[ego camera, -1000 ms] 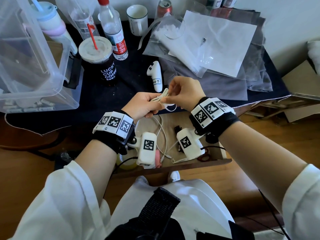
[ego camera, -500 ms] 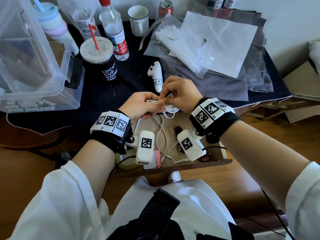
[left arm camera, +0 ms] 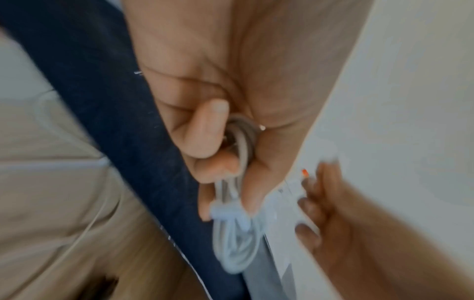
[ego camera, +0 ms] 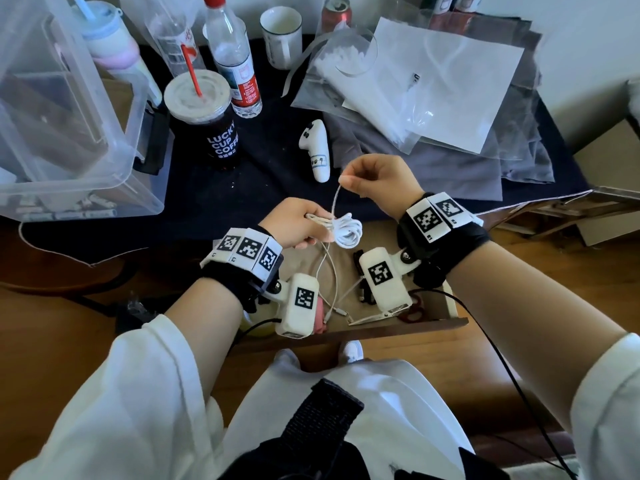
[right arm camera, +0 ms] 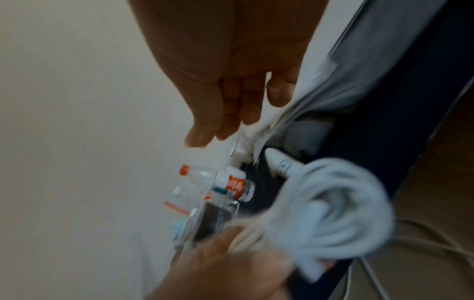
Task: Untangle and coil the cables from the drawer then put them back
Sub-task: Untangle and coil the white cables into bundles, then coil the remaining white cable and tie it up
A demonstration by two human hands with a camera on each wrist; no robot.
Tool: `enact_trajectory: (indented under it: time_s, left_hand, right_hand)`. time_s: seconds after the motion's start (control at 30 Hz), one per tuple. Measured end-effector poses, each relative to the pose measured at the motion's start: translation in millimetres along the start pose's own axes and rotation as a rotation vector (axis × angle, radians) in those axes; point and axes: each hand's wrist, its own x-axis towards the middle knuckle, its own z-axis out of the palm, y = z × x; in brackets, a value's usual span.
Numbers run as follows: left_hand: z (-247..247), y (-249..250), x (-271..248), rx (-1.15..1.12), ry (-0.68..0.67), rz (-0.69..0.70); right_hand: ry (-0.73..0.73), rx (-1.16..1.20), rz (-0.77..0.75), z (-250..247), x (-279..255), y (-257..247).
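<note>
Coiled white cable (ego camera: 346,229), smooth, round-sectioned

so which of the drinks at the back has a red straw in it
The dark Lucky Cup Coffee cup, beside the clear bin; the capped bottle, mug and can have none.

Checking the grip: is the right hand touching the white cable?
Touching. The head view shows the right hand pinching the white cable above the left hand's coil.

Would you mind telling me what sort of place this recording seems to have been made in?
Probably a home or small office desk used for daily clutter: a coffee cup, water bottle and mug crowd the dark-covered tabletop, above an open wooden drawer and wood floor.
</note>
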Motion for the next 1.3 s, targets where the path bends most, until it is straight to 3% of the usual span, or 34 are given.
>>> enact_trajectory:
  time_s: [0.13, 0.27, 0.33, 0.47, 0.6, 0.83, 1.07, 1.2, 1.3]
  left_hand:
    - [-0.8, -20.4, -3.0, -0.393, 0.087, -0.061]
    - [12.1, -26.1, 1.5, -0.675, -0.031, -0.112]
    - [25.8, -25.9, 3.3, -0.751, -0.087, -0.155]
    - [53.5, -25.6, 11.5, -0.865, -0.161, -0.279]
    - [66.4, -33.9, 23.3, -0.831, -0.205, -0.372]
    - [96.3, -60.6, 38.5, -0.752, -0.192, -0.538]
    - [114.9, -83.9, 64.2, -0.787, -0.104, -0.629]
    - [110.9, -102.8, 90.7, -0.673, 0.098, -0.556]
    - [113.5, -112.7, 108.3, -0.641, 0.072, -0.545]
  right_hand:
    - [0.061, 0.044, 0.144, -13.5, -8.3, 26.6]
    - [-0.273, -0.029, 0.352, -17.6, -24.4, 53.8]
    - [-0.341, 0.055, 0.328, -10.5, -34.4, 61.7]
    - [-0.318, 0.306, 0.266, 2.3, -51.6, 73.4]
    - [-0.266, 0.491, 0.34, 8.0, -64.4, 92.2]
    - [-0.15, 0.514, 0.438, 7.6, -78.2, 125.6]
    - [-0.171, 0.166, 0.599, 5.5, -64.1, 156.4]
    - [-0.162, -0.037, 0.771, 2.1, -39.6, 185.5]
    - [-0.186, -0.176, 0.821, 2.9, -25.5, 202.8]
